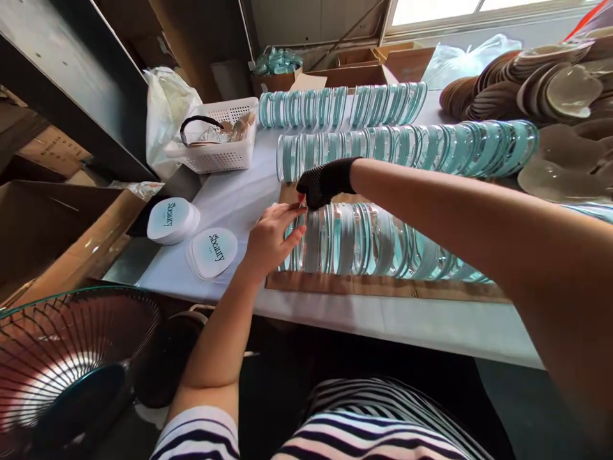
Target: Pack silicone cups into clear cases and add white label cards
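My left hand (272, 237), bare, presses against the left end of the nearest row of clear round cases (364, 241), which stand on edge on a brown cardboard strip (383, 285). My right hand (325, 181), in a black mesh glove, reaches across and pinches the top of the end case together with the left fingers. Two more rows of clear teal-tinted cases (407, 148) (335, 105) lie further back on the white table (230, 198).
Two stacks of round white "Beauty" labels (171, 220) (213, 253) lie left of my hands. A white basket (225, 137) and plastic bag stand at the back left. Tan pads (550, 83) pile at the right. A fan guard (71, 358) and cardboard box (52, 230) sit lower left.
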{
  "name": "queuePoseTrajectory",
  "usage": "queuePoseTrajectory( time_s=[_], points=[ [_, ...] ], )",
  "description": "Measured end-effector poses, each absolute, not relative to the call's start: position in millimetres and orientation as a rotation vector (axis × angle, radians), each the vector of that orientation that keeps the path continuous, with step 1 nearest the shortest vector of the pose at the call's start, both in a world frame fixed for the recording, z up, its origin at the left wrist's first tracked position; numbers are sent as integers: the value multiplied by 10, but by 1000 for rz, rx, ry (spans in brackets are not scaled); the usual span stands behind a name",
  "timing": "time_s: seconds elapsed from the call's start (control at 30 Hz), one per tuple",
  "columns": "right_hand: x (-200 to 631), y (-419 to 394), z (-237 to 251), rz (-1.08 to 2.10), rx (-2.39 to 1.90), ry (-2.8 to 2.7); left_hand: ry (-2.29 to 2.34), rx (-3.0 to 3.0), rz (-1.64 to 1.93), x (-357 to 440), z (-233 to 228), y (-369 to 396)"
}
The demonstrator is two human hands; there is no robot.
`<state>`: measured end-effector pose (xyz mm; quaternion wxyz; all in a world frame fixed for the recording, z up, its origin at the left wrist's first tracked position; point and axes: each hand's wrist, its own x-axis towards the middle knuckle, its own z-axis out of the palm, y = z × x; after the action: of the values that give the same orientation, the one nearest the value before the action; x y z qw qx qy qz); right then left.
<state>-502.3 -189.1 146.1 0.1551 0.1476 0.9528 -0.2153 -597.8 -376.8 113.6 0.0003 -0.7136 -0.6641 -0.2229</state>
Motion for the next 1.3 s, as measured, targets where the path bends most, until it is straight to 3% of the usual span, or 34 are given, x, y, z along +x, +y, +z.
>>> queuePoseTrajectory(
  time_s=[0.13,0.37,0.67,0.77,0.9,0.97,1.17,1.3],
  points=[
    [-4922,-1983,1457,-470,491,2967,-2081,-2242,-720,-5971,1128,-3754],
    [-4377,-2708,1434,-546,658,3260,-2057,-2246,-727,-5991,1120,-3731],
    [-4021,-3863,572,-278,596,3124,-2101,-2293,-666,-6006,1188,-3753],
    [-3846,-3690,730,-343,519,3136,-2102,-2229,-561,-5914,1291,-3795],
    [-3693,-2883,1201,-253,1136,3206,-2001,-2240,-484,-5661,1383,-3771],
    [-3787,-2372,1346,-213,1174,3095,-1956,-2317,-418,-5542,1358,-3717],
    [-4337,-1582,1317,-688,599,2773,-1952,-2346,-339,-5457,1169,-3641],
    [-4456,-1626,1331,-692,472,2739,-1953,-2343,-328,-5486,1154,-3652]
  ],
)
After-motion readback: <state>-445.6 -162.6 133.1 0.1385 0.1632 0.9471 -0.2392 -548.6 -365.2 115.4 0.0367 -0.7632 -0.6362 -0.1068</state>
